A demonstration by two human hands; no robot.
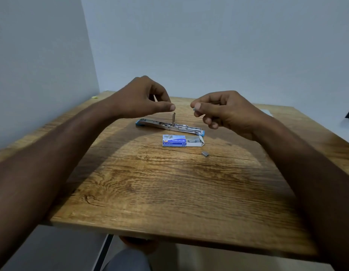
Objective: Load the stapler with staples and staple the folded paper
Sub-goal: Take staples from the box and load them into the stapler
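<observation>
Two bare forearms enter from 7 and 5 o'clock over the brown wood-grain tabletop (169, 192). The left hand (144, 98) hovers with thumb and curled forefinger closed together; I cannot tell whether anything sits between them. Below it the silver metal stapler with blue ends (169, 126) lies opened flat. The blue-and-white cardboard staple box (174, 140) sits at its 6 o'clock, drawer out. A loose grey staple strip (205, 153) lies at the box's 4 o'clock. The right hand (222, 110) pinches a small grey staple strip (194, 109). It is probably best lowered legs-down, lined up with the channel, with the left hand steadying the stapler.
</observation>
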